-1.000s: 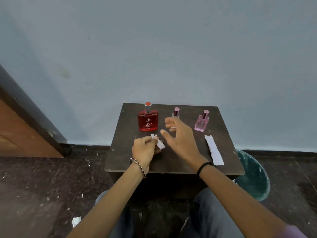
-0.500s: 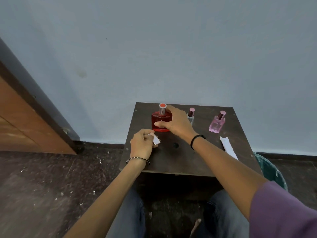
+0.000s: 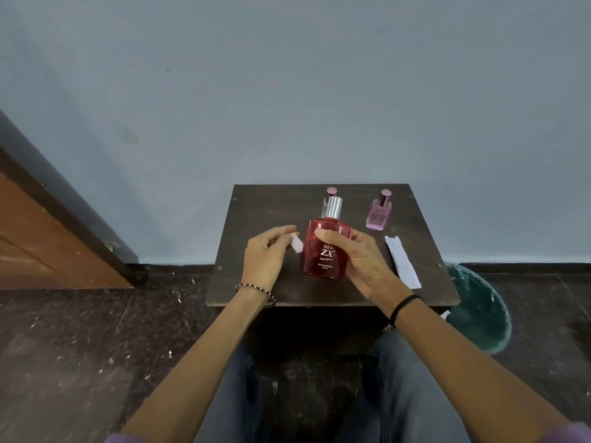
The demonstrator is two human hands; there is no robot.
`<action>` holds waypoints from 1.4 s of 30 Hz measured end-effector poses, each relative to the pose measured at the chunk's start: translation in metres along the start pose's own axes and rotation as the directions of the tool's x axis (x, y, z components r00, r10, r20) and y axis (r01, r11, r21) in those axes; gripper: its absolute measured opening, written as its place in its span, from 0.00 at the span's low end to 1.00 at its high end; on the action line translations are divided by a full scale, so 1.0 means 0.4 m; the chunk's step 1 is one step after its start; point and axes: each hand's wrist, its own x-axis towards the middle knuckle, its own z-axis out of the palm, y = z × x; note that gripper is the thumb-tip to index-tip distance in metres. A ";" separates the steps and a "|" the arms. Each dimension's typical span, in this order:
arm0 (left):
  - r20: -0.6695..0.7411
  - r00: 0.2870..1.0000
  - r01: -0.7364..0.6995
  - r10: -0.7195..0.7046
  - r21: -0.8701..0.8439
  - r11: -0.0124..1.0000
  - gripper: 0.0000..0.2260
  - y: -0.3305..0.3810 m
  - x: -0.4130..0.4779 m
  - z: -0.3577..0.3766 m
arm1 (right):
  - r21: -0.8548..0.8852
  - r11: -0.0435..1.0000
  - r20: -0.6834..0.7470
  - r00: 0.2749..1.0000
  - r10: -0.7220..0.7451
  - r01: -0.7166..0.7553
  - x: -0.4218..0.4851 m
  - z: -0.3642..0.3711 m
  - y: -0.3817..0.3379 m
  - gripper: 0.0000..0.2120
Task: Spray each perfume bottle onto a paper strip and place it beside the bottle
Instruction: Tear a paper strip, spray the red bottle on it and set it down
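My right hand [image 3: 358, 259] grips the red perfume bottle [image 3: 324, 255], which is lifted above the small dark table [image 3: 256, 282] and stands upright with its silver sprayer on top. Just left of the bottle, my left hand [image 3: 265, 255] pinches a short white paper strip [image 3: 297, 243]. A small clear bottle with a pink cap [image 3: 332, 190] stands at the back, mostly hidden behind the red one. A pink bottle [image 3: 379, 214] stands at the back right. In front of the pink bottle, white paper strips [image 3: 403, 262] lie on the table.
A green waste bin [image 3: 479, 314] sits on the floor to the right of the table. A wooden door [image 3: 48, 238] stands at the left. The blue wall runs directly behind the table. My knees are under the table's front edge.
My right hand reached to the red bottle at the back left, took hold of it and lifted it toward me, next to the strip in my left hand.
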 end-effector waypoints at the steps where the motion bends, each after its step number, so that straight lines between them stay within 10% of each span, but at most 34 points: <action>1: 0.012 1.000 0.024 -0.023 -0.061 0.998 0.08 0.015 -0.005 0.015 | 0.041 0.999 0.009 0.999 0.031 -0.032 -0.015 -0.005 0.001 0.17; 9: 0.200 0.977 0.102 -0.069 -0.158 0.982 0.24 0.091 -0.040 0.071 | -0.094 0.993 0.166 0.983 0.079 -0.064 -0.105 -0.035 0.007 0.17; 16: 0.394 0.916 0.144 -0.078 -0.140 0.980 0.18 0.084 -0.056 0.081 | 0.001 0.996 0.191 0.978 0.089 -0.091 -0.108 -0.040 0.025 0.17; 28: 0.220 0.971 -0.066 0.088 -0.106 0.992 0.17 0.136 0.030 0.094 | -0.126 0.988 0.107 0.992 -0.073 0.087 -0.036 0.003 -0.042 0.14; 35: 0.002 0.993 -0.116 0.116 -0.029 0.993 0.23 0.096 0.049 0.114 | -0.712 0.673 -0.025 0.951 -0.308 0.199 -0.021 0.049 -0.040 0.07; 42: -0.168 0.985 -0.055 0.050 -0.027 0.998 0.19 0.116 0.102 0.092 | -0.895 0.437 -0.032 0.965 -0.259 0.088 -0.023 0.040 -0.007 0.14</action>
